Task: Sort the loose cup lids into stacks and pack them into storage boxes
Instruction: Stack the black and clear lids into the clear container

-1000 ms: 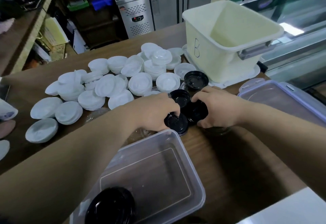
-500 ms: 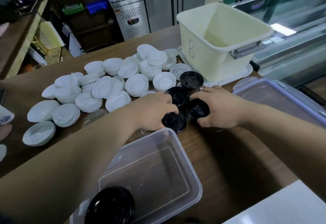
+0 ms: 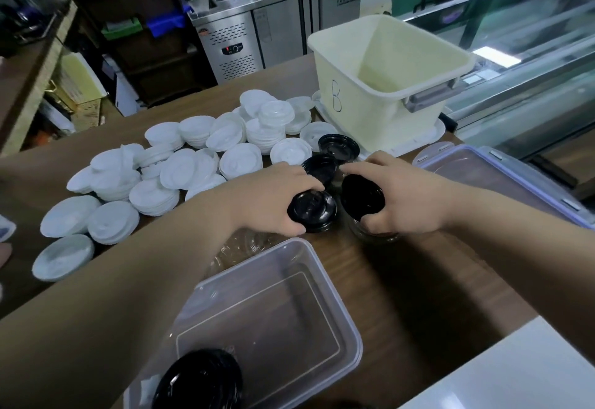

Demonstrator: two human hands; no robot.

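Glossy black plastic lids [image 3: 311, 210], wood-grain table [image 3: 402, 279]

Dim, soft indoor light — wide-angle bending, blurry edges.

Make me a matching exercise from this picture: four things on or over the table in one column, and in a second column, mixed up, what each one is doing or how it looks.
Column one:
1. left hand
2. right hand
3. cream bin
4. clear box nearest the camera

Column two:
a. marked with a letter B
b. holds the tilted black lid
c. has a black lid stack in its near corner
d. grips the level black lid

Pairs: 1-d, 2-b, 3-a, 4-c.
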